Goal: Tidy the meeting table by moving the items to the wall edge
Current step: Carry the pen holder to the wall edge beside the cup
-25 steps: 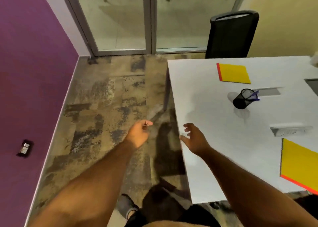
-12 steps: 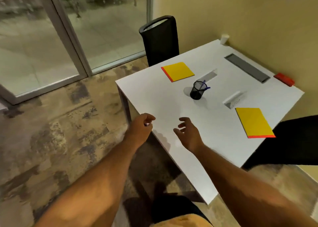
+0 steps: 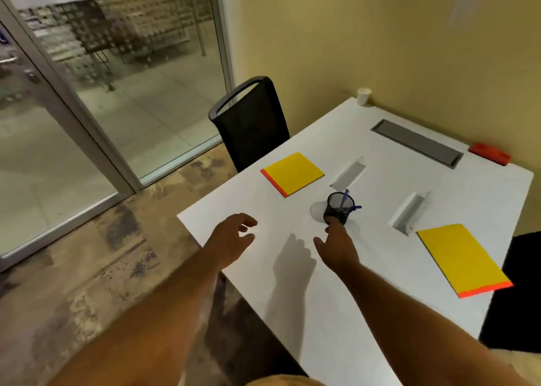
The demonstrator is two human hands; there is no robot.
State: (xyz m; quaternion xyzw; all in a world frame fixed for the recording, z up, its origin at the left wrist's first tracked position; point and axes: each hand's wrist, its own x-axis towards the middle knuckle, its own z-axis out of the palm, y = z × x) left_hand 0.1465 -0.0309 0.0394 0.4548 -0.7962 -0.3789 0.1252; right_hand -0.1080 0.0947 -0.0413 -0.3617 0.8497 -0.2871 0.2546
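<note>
On the white table (image 3: 336, 297) stands a black mesh pen cup (image 3: 339, 207) with blue pens in it. My right hand (image 3: 336, 243) is open, its fingertips just reaching the cup's near side. My left hand (image 3: 231, 237) hovers open over the table's left corner, holding nothing. One yellow notebook (image 3: 294, 172) lies beyond the cup to the left, a second yellow notebook (image 3: 462, 261) lies at the right. Two white name stands (image 3: 349, 171) (image 3: 411, 212) sit near the cup. Against the wall are a white paper cup (image 3: 364, 96) and a red object (image 3: 489, 153).
A grey cable hatch (image 3: 417, 142) is set into the table near the yellow wall. A black chair (image 3: 251, 122) stands at the far side, another dark chair (image 3: 518, 292) at the right. Glass doors are on the left, over patterned carpet.
The view swung right from the floor and purple wall onto the table. Both hands moved forward over the tabletop, and my right hand reached up to the pen cup.
</note>
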